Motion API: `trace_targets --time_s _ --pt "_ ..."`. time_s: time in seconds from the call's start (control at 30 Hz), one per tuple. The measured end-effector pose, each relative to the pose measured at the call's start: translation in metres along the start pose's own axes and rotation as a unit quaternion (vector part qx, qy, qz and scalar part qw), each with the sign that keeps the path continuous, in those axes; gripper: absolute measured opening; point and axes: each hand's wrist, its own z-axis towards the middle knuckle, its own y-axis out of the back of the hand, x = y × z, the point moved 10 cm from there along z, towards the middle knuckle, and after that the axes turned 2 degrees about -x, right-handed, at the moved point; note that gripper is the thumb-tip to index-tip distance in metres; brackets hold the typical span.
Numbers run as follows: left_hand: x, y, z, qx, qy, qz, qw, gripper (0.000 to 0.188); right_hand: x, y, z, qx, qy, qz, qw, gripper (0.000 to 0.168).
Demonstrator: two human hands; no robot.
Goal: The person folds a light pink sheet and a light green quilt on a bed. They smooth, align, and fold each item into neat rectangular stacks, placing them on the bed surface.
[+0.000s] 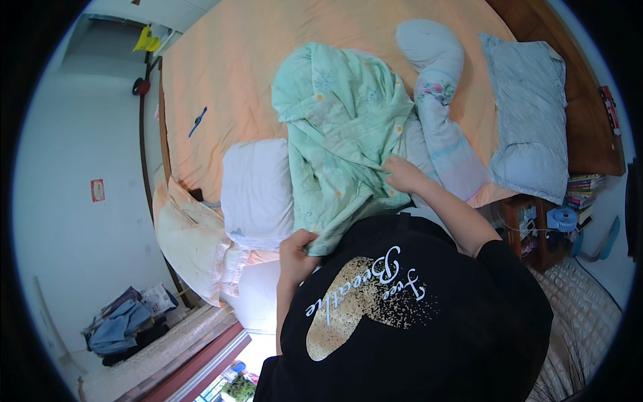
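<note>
A light green quilt (pixel 341 110) with small orange dots lies bunched on the bed, its near end gathered against my body. My left hand (pixel 298 254) grips the quilt's lower left corner close to my waist. Farther right, my right hand (pixel 402 173) pinches the quilt's right edge. Directly left of the quilt is a folded white cloth bundle (pixel 257 193), and on its right lies a twisted white and pink quilt (pixel 439 115) with a flower print. An orange striped bed sheet (pixel 226 90) spreads beneath them.
A grey-blue pillow (pixel 530 120) rests near the wooden headboard (pixel 585 115). A blue wristwatch (pixel 198 122) lies on the sheet at left. Beside the bed at right stand a wooden nightstand (pixel 542 241), a small blue fan (pixel 561 219) and stacked books (pixel 583 191). Folded clothes (pixel 120 326) are piled at lower left.
</note>
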Motion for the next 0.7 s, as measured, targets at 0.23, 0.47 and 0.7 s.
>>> trace_targets --time_s 0.23,0.47,0.7 --pt "-0.016 -0.015 -0.002 0.024 -0.007 -0.006 1.0 0.017 0.038 0.038 0.108 -0.177 0.067 0.017 0.982 0.032" --pt "-0.016 -0.013 -0.018 0.008 0.054 -0.012 0.998 0.023 0.042 -0.006 0.164 -0.063 0.01 -0.132 0.989 0.049" --pt "-0.001 -0.006 -0.026 -0.039 0.1 -0.025 0.994 0.019 0.026 -0.039 0.186 0.107 -0.015 -0.228 0.968 0.055"
